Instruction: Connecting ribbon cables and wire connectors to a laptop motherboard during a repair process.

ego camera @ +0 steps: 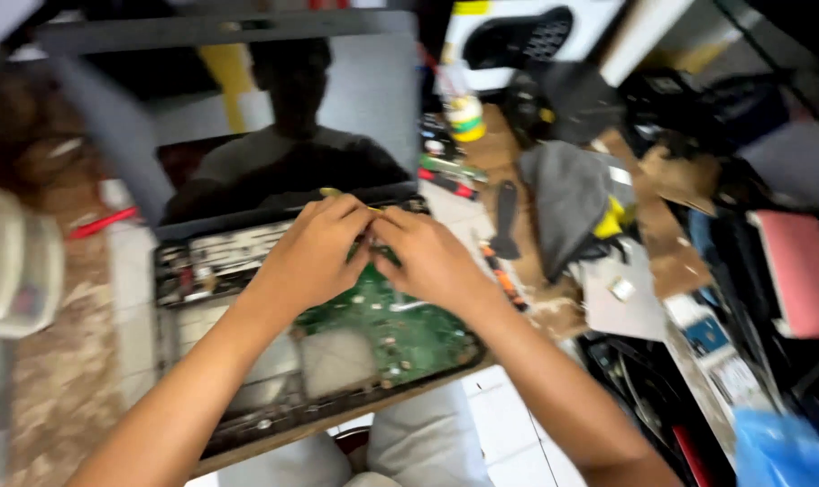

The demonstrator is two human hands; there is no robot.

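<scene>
laptop lies open at the desk's near edge, its cover already off and the green board showing. left hand and right hand meet over the board's far edge, pinching something small i cannot make out. board is still inside.

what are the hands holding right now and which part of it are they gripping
It cannot be told. Both hands, left and right, meet fingertips over the opened laptop's green circuit board near the hinge, but blur hides whatever is pinched.
</scene>
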